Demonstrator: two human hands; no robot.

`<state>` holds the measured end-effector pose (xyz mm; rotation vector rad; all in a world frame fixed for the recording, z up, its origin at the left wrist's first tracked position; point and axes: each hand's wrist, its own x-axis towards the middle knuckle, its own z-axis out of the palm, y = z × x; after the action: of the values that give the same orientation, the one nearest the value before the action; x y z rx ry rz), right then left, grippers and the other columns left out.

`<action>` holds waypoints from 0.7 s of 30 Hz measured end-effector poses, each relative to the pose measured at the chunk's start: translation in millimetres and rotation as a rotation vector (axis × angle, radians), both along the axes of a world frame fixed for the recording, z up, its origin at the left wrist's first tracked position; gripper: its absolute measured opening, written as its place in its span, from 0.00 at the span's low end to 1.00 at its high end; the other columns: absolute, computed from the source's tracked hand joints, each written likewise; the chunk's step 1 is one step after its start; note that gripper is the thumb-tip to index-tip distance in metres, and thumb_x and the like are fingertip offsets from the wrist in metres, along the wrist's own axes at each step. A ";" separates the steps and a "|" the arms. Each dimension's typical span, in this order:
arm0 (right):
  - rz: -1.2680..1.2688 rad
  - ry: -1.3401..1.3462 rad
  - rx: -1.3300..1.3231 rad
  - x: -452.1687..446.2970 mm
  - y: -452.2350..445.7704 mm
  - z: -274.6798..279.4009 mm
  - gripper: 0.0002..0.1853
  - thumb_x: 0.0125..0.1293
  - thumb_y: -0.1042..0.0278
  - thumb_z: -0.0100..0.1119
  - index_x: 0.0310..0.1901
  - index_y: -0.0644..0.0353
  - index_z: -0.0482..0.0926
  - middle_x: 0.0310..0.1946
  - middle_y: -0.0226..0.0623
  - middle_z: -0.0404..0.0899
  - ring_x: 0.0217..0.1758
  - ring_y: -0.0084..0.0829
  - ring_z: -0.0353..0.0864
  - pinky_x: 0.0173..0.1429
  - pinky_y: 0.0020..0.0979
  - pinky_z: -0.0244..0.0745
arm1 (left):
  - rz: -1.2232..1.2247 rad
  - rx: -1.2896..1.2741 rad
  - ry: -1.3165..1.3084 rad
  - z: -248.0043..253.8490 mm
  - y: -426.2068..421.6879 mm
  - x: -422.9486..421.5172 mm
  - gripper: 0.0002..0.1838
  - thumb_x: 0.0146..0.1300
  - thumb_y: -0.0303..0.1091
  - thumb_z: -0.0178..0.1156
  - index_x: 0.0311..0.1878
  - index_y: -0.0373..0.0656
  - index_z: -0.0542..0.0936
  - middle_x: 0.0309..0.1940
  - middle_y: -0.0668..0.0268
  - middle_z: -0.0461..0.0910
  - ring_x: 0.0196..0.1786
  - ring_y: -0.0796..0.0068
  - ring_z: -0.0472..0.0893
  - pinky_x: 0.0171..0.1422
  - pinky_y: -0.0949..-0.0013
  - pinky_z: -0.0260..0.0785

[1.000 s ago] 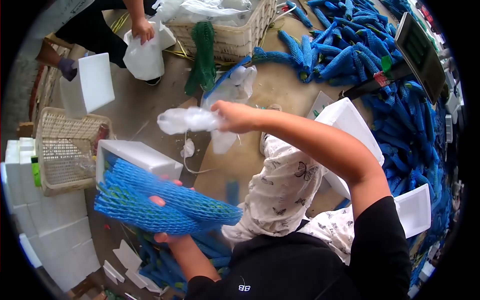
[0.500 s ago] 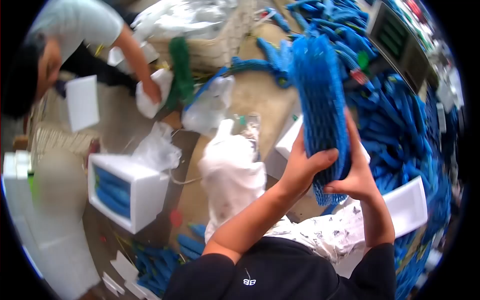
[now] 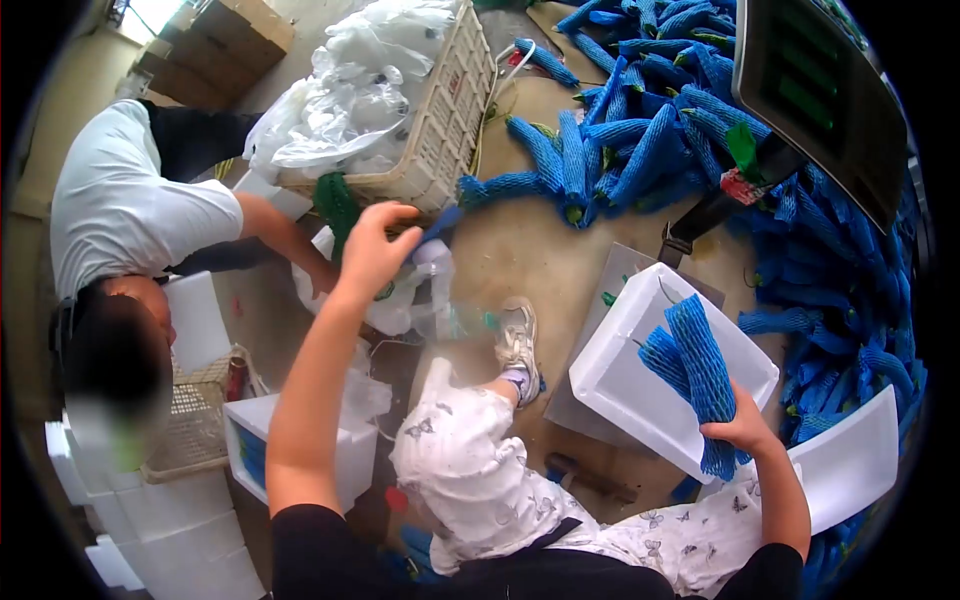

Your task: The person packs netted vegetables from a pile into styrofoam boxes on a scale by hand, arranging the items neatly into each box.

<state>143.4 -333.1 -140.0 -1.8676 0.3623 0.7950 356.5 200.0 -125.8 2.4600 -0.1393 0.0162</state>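
My right hand (image 3: 738, 425) is closed around the lower end of long vegetables in blue foam-net sleeves (image 3: 700, 345), at least two side by side. They lie over the inside of a white foam box (image 3: 640, 400), which stands tilted on a scale platform (image 3: 612, 290). My left hand (image 3: 375, 250) is raised at the left, thumb and fingers apart, with nothing visible in it. Behind it in view are a dark green net bundle (image 3: 336, 208) and a clear plastic bag (image 3: 432, 285).
Blue-sleeved vegetables (image 3: 640, 150) are heaped at the back and right. A scale display (image 3: 820, 100) leans over them. A white crate (image 3: 445, 125) holds plastic bags. Another person (image 3: 150, 200) bends at the left near a filled foam box (image 3: 300, 445). A foam lid (image 3: 850, 460) lies right.
Both hands held the blue-sleeved vegetables up in front of me. My right hand has lowered them to the foam box; my left has let go and moved left. My view has shifted.
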 end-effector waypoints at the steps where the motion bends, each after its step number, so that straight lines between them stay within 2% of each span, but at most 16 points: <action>1: 0.001 0.030 0.021 2.1 2.2 -6.6 0.46 0.35 0.56 0.75 0.60 0.66 0.69 0.48 0.43 0.78 0.49 0.35 0.78 0.58 0.34 0.72 | 0.092 0.260 -0.111 -4.2 28.6 29.6 0.23 0.53 0.33 0.68 0.53 0.42 0.79 0.58 0.53 0.75 0.60 0.51 0.74 0.66 0.60 0.66; 3: -0.006 0.086 0.025 2.6 9.7 -14.2 0.47 0.36 0.56 0.76 0.61 0.66 0.68 0.49 0.44 0.78 0.51 0.34 0.78 0.59 0.34 0.72 | 0.302 0.628 -0.278 -22.6 75.8 89.7 0.32 0.53 0.30 0.66 0.64 0.48 0.70 0.69 0.57 0.63 0.70 0.54 0.64 0.72 0.58 0.58; 4: -0.005 0.107 0.001 4.1 13.6 -16.7 0.48 0.36 0.57 0.77 0.62 0.67 0.68 0.50 0.44 0.78 0.51 0.34 0.77 0.60 0.34 0.71 | 0.317 0.808 -0.278 -16.4 84.3 113.1 0.42 0.51 0.30 0.66 0.71 0.54 0.61 0.74 0.61 0.58 0.74 0.59 0.58 0.77 0.50 0.49; 5: -0.023 0.116 0.010 3.8 16.2 -19.7 0.49 0.36 0.57 0.77 0.62 0.67 0.67 0.50 0.44 0.78 0.52 0.34 0.77 0.60 0.34 0.71 | 0.304 1.123 -0.123 -12.0 89.2 131.0 0.50 0.51 0.33 0.66 0.76 0.58 0.50 0.77 0.65 0.52 0.78 0.65 0.53 0.78 0.41 0.39; 6: -0.033 0.130 0.020 3.7 18.4 -21.4 0.49 0.35 0.57 0.78 0.62 0.67 0.67 0.50 0.43 0.78 0.52 0.33 0.77 0.60 0.34 0.71 | 0.322 1.279 -0.006 -24.0 112.7 154.3 0.50 0.54 0.36 0.64 0.77 0.65 0.45 0.78 0.67 0.47 0.79 0.69 0.49 0.77 0.35 0.35; 8: -0.107 0.184 0.090 10.8 28.4 -17.7 0.50 0.35 0.58 0.79 0.63 0.66 0.66 0.50 0.42 0.77 0.52 0.32 0.77 0.60 0.34 0.71 | 0.548 1.143 0.197 -23.7 104.2 170.9 0.46 0.56 0.38 0.62 0.76 0.70 0.50 0.75 0.68 0.55 0.77 0.70 0.54 0.77 0.37 0.34; 9: -0.132 0.235 0.094 13.4 30.9 -17.0 0.50 0.35 0.58 0.79 0.63 0.66 0.66 0.51 0.41 0.77 0.52 0.31 0.76 0.60 0.35 0.71 | 0.546 1.143 0.218 -31.6 114.4 181.2 0.46 0.56 0.38 0.62 0.76 0.70 0.50 0.75 0.68 0.55 0.77 0.70 0.54 0.77 0.37 0.34; 11: -0.129 0.281 0.065 16.5 34.2 -17.9 0.50 0.35 0.58 0.79 0.63 0.66 0.66 0.51 0.41 0.77 0.52 0.31 0.76 0.60 0.34 0.71 | 0.592 0.826 0.115 -43.1 139.5 195.6 0.36 0.58 0.36 0.60 0.70 0.71 0.64 0.71 0.68 0.63 0.74 0.67 0.61 0.76 0.36 0.38; 12: -0.134 0.308 0.044 16.6 35.6 -14.9 0.51 0.35 0.58 0.79 0.64 0.66 0.65 0.51 0.41 0.76 0.52 0.31 0.76 0.60 0.34 0.71 | 0.508 0.973 -0.276 -44.2 144.8 192.2 0.22 0.60 0.35 0.58 0.60 0.60 0.77 0.60 0.66 0.74 0.67 0.62 0.70 0.73 0.32 0.40; 14: -0.164 0.301 0.075 25.9 43.6 -12.2 0.51 0.35 0.58 0.79 0.63 0.66 0.65 0.51 0.41 0.76 0.53 0.32 0.76 0.60 0.34 0.70 | 0.346 1.061 -0.689 -21.0 137.6 201.0 0.15 0.64 0.33 0.54 0.52 0.48 0.82 0.51 0.62 0.79 0.58 0.65 0.77 0.72 0.46 0.54; 15: -0.161 0.319 0.059 28.4 45.2 -10.2 0.51 0.35 0.58 0.79 0.64 0.66 0.65 0.51 0.40 0.76 0.53 0.31 0.75 0.60 0.34 0.70 | 0.349 1.062 -0.693 -14.7 129.6 209.7 0.15 0.64 0.33 0.54 0.52 0.48 0.82 0.51 0.62 0.79 0.58 0.65 0.77 0.72 0.46 0.54; 17: -0.153 0.339 0.041 31.1 44.6 -8.2 0.51 0.35 0.58 0.79 0.64 0.66 0.65 0.51 0.40 0.76 0.53 0.31 0.75 0.61 0.34 0.70 | 0.433 -0.320 -0.372 -7.0 107.7 226.5 0.15 0.66 0.32 0.51 0.50 0.38 0.81 0.44 0.62 0.81 0.52 0.71 0.78 0.65 0.67 0.62; 18: -0.161 0.343 0.051 30.1 44.5 -9.9 0.51 0.35 0.58 0.79 0.64 0.66 0.65 0.52 0.40 0.76 0.53 0.32 0.75 0.61 0.34 0.69 | 0.432 -0.320 -0.373 0.2 97.2 226.7 0.15 0.66 0.32 0.51 0.50 0.38 0.81 0.44 0.62 0.81 0.52 0.71 0.78 0.65 0.67 0.62; 20: -0.181 0.348 0.053 24.3 42.2 -13.0 0.51 0.35 0.58 0.79 0.64 0.66 0.65 0.52 0.40 0.76 0.53 0.32 0.75 0.61 0.34 0.69 | 0.463 -0.279 -0.114 8.1 77.4 227.5 0.18 0.66 0.30 0.50 0.54 0.32 0.78 0.44 0.64 0.81 0.51 0.75 0.77 0.58 0.78 0.65; 21: -0.170 0.343 0.052 21.2 39.9 -15.5 0.51 0.35 0.57 0.79 0.64 0.66 0.65 0.52 0.40 0.76 0.54 0.32 0.75 0.61 0.34 0.69 | 0.482 -0.428 0.061 6.3 71.4 233.1 0.24 0.61 0.28 0.54 0.62 0.39 0.73 0.53 0.62 0.78 0.60 0.68 0.74 0.65 0.70 0.63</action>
<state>164.6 -293.2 -155.6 -1.6258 0.6998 0.9982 589.6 271.4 -119.5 2.0096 0.4414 0.1619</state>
